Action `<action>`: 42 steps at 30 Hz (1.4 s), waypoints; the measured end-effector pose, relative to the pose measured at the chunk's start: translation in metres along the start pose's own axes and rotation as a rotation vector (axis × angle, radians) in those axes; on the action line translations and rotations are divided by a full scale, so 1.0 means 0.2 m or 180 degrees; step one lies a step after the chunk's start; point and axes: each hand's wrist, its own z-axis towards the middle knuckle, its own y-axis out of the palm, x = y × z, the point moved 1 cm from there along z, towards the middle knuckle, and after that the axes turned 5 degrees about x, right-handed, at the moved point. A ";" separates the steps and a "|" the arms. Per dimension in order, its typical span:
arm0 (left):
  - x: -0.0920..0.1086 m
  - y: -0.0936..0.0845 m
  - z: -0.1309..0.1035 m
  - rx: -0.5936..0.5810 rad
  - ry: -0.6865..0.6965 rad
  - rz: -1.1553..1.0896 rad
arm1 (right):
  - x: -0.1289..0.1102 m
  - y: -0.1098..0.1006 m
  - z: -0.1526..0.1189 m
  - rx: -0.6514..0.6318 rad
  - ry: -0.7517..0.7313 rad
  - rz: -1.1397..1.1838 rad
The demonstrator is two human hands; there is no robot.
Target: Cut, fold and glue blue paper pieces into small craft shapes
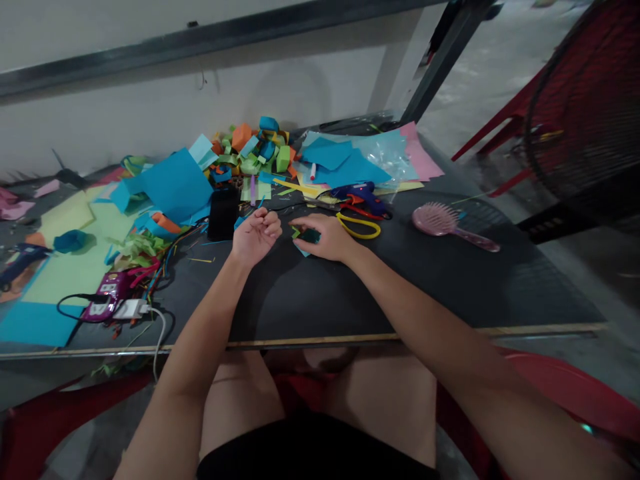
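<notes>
My left hand [256,235] is raised over the table with its palm turned up. Its fingers are curled in, and nothing shows in them. To its right, my right hand [325,237] arches over a small folded paper piece [306,236], green and dark blue, gripped between thumb and fingers; the hand hides part of it. Just beyond my right wrist lie yellow-handled scissors [365,233]. Behind them is a dark blue glue gun [356,192] with a small red light. A black phone [223,212] rests to the left of my left hand.
A heap of folded paper pieces [250,150] stands at the back. Blue sheets [173,183] and a purple device with cables [107,293] lie at the left. A pink hairbrush [440,221] lies at the right. A large fan [590,113] stands past the right edge.
</notes>
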 end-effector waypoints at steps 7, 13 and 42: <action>-0.03 0.01 0.01 -0.0144 0.0165 0.0055 | -0.05 -0.02 0.01 0.0141 -0.0226 0.0423; -0.11 -0.01 0.03 -0.0227 0.0772 0.1108 | -0.11 -0.03 0.01 0.1032 0.0116 0.0322; -0.16 -0.01 0.06 -0.0372 0.0779 0.1662 | -0.11 -0.03 0.01 0.0720 -0.0509 -0.0477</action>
